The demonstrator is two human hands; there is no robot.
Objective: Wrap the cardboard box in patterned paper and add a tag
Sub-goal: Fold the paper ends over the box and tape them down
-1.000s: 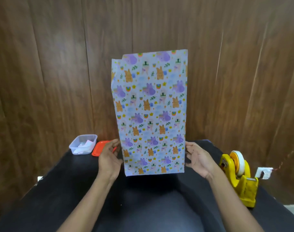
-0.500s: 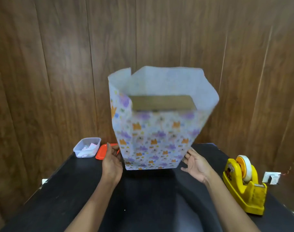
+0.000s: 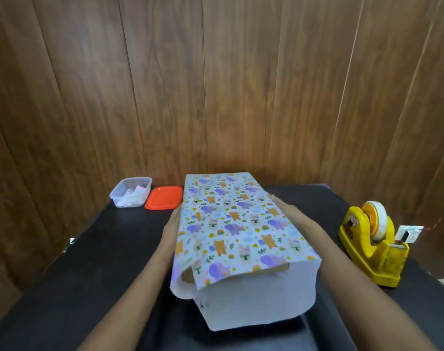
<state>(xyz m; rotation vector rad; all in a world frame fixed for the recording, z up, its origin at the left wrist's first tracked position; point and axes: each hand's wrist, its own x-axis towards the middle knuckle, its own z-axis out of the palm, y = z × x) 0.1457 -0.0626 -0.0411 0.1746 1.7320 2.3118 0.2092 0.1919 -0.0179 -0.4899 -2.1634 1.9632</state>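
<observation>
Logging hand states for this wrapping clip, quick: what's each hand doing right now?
Left hand: open, flat against the paper-wrapped box, fingers partly hidden.
Right hand: open, straight fingers pressing the box's other side.

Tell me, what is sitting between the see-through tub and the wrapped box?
The orange lid lies flat on the black table between the tub and the box, seen in the head view.

Person, partial view: left hand [image 3: 170, 230] and right hand [image 3: 290, 211], each on a long, slender forearm [image 3: 140, 287], bare from wrist to the lower frame edge; fingers mostly hidden.
</observation>
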